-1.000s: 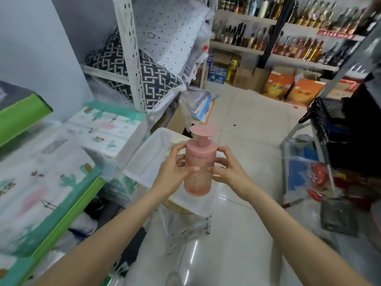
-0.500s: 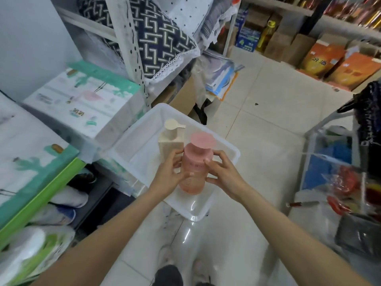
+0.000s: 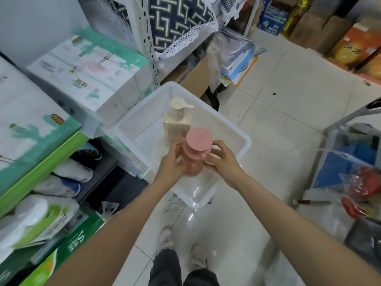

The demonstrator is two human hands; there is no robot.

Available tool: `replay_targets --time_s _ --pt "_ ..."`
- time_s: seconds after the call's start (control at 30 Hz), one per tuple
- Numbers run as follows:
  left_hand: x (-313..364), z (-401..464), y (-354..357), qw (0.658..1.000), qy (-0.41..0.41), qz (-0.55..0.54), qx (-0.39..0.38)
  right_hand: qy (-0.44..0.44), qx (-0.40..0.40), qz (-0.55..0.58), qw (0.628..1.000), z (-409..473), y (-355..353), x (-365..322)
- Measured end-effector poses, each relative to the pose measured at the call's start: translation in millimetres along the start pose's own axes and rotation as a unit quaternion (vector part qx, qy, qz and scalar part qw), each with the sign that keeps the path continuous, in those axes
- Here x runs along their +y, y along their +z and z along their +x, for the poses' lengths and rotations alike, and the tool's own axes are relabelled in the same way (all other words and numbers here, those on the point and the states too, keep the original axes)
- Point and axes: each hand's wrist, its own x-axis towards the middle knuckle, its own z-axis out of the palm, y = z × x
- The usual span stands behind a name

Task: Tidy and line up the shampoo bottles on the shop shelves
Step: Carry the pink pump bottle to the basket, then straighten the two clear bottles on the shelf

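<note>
**Mara:** Shampoo bottles first: where do they sit? The pink bottle (image 3: 198,149) is at the middle of the frame, held upright over the white plastic tub (image 3: 233,129), with the cream pump bottle (image 3: 178,122) standing inside the tub just behind it.

**Ivo:** And the grip? The person's left hand (image 3: 172,162) wraps the bottle's left side with curled fingers, while the right hand (image 3: 221,159) pinches it from the right, fingertips against the body just under the broad round cap. Both hands are closed round the one bottle; neither is free.

**Mara:** So the step looks like either setting it down in the tub or lifting it out for the shelving. Which of the two cannot be told from this view.

**Ivo:** Either way, the holder would do well to keep the bottle vertical and support the body, not the cap, since a pump head may turn or lift off.

**Mara:** The cream bottle stands close. Its spout points toward the right of the frame, so the pink one should pass on the near side to avoid knocking it.

**Ivo:** The tub's base is hidden, though it seems to sit raised above the tiled floor (image 3: 288,100). A gentle touch seems wise, pressing straight down rather than sideways.

**Mara:** Labels cannot be read here, so facing them forward waits for the shelf.
</note>
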Motion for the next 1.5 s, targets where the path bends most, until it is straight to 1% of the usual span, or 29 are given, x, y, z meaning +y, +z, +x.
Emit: replay_targets --time_s 0.1,0.2,0.33,0.4,0.5,0.57,0.7,0.83,0.9,0.97,1.1,1.2,1.27,1.33,1.4,1.5 --pt "1 -5 -8 1.0 -0.003 0.018 -0.011 -0.011 0.039 -0.058 0.998 -3 5 7" --pt "0 -9 -12 0.999 0.005 0.038 0.004 -0.019 0.068 -0.074 0.995 -7 11 9" --pt "9 -18 -3 0.998 -0.007 0.027 0.054 -0.031 0.148 -0.096 0.984 -17 17 11" --pt "12 -24 4 0.995 -0.024 0.021 0.09 -0.026 0.171 -0.081 0.982 -23 20 13" --pt "12 -34 11 0.99 -0.049 0.03 0.132 -0.011 0.163 -0.055 0.985 -35 23 19" --pt "13 -40 12 0.988 -0.061 0.038 0.136 -0.004 0.151 -0.066 0.986 -43 24 20" --pt "18 -58 5 0.988 -0.081 0.07 0.115 -0.001 0.1 -0.151 0.983 -58 26 12" --pt "28 -89 -20 0.981 -0.08 0.13 0.117 -0.064 0.044 -0.257 0.963 -79 42 -5" --pt "35 -111 -37 0.975 -0.077 0.162 0.133 -0.103 0.015 -0.315 0.943 -91 56 -13" --pt "42 -136 -57 0.961 -0.073 0.213 0.159 -0.143 -0.027 -0.378 0.914 -104 74 -22" --pt "46 -195 -105 0.93 -0.064 0.307 0.193 -0.208 -0.127 -0.499 0.831 -129 123 -32" --pt "43 -249 -142 0.916 -0.068 0.326 0.223 -0.235 -0.198 -0.559 0.77 -153 172 -34" --pt "36 -290 -167 0.908 -0.089 0.338 0.232 -0.246 -0.234 -0.582 0.739 -174 209 -33" --pt "25 -333 -193 0.9 -0.124 0.35 0.229 -0.264 -0.264 -0.591 0.715 -198 248 -28" --pt "15 -380 -221 0.891 -0.157 0.358 0.23 -0.297 -0.283 -0.596 0.69 -228 289 -20" --pt "3 -458 -265 0.881 -0.174 0.35 0.266 -0.345 -0.303 -0.602 0.653 -279 353 -7"
